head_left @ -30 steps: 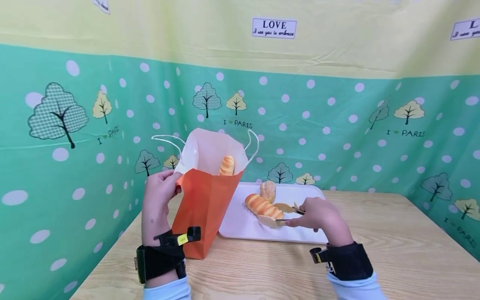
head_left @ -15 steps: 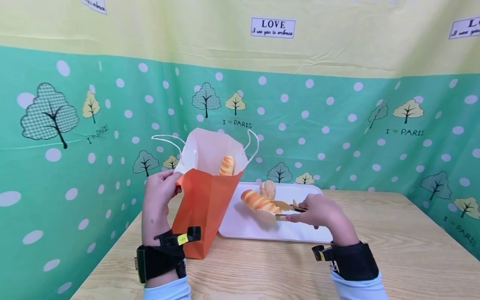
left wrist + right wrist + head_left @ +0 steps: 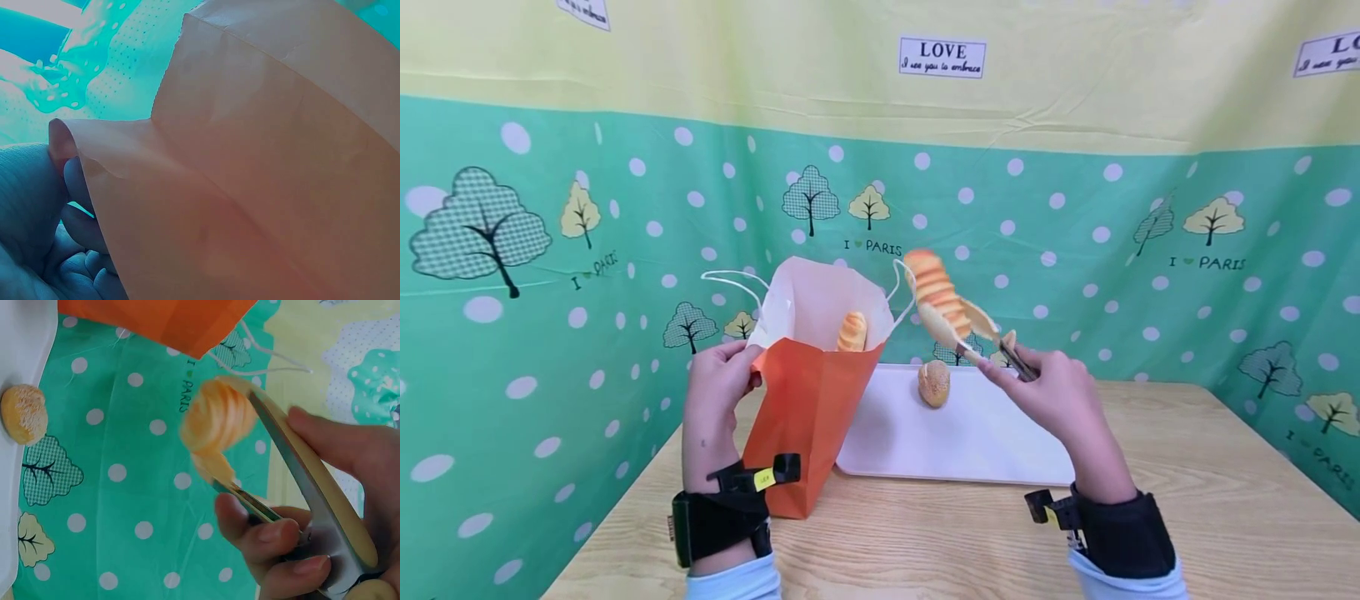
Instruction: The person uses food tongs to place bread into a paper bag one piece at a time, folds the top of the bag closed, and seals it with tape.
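Observation:
My left hand (image 3: 721, 379) pinches the near left rim of an orange paper bag (image 3: 812, 408), which leans with its white-lined mouth open. In the left wrist view the thumb and fingers fold over the paper edge (image 3: 112, 144). Inside the bag the top of a striped bread roll (image 3: 852, 332) shows. My right hand (image 3: 1060, 392) grips metal tongs (image 3: 306, 481) with wood-coloured sides and tips. Between the tong tips a second striped bread roll (image 3: 934, 283) is held in the air, right of the bag's mouth. It overlaps the bag's right handle (image 3: 907, 287) in the head view.
A white tray (image 3: 1000, 442) lies on the wooden table (image 3: 940, 533) behind and right of the bag. One round, dusted bun (image 3: 934, 383) sits on it. A green and yellow printed curtain (image 3: 1060, 250) hangs behind the table and along both sides.
The tongs, gripped in my right hand, have lifted the striped roll off the tray and swung it up to the height of the bag's mouth. The left hand and bag stay in place.

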A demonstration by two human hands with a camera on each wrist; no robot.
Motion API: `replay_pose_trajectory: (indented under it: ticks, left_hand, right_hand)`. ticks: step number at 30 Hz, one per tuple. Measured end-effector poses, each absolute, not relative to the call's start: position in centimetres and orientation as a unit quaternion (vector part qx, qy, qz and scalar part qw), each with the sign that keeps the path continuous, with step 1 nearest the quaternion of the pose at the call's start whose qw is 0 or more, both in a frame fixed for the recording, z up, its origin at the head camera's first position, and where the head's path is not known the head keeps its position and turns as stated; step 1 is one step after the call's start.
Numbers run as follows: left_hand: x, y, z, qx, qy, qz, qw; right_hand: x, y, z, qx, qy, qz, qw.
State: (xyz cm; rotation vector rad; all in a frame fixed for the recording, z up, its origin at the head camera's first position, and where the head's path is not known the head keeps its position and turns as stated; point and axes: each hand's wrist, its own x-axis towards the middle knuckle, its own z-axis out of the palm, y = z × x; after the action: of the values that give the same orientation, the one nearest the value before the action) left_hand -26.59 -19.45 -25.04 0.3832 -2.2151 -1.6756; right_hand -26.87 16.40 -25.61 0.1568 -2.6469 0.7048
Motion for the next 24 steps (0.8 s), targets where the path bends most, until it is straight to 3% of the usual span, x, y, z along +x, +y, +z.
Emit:
replay_pose_trajectory:
  ticks: [6,9,13,17,24]
  left_hand:
    - [-26.5,-19.5,-25.0,0.134,-0.778,-0.591,0.165]
    - [-26.5,-19.4,-25.1,0.133,-0.779,-0.590,0.168]
    - [-26.5,-19.4,-25.1,0.131,-0.779,-0.589,0.173]
    - [-26.5,-19.4,-25.1,0.130,-0.778,-0.591,0.171]
    - [-26.4,-19.5,-25.0,0.129,-0.775,-0.596,0.164]
  right_hand:
    - [-26.1,14.7,-25.1,0.036,-0.889,0.310,0.334]
    - [-25.9,13.6,-25.2,0.059,-0.842,0.335,0.419]
    - [-25.6,12.0,-25.4,0.115,-0.788,0.352,0.492]
    - [-25.1,10.0,-25.8,0.173,-0.764,0.346,0.517]
    - [-25.0,7.4,-27.5,0.207,-0.798,0.300,0.480]
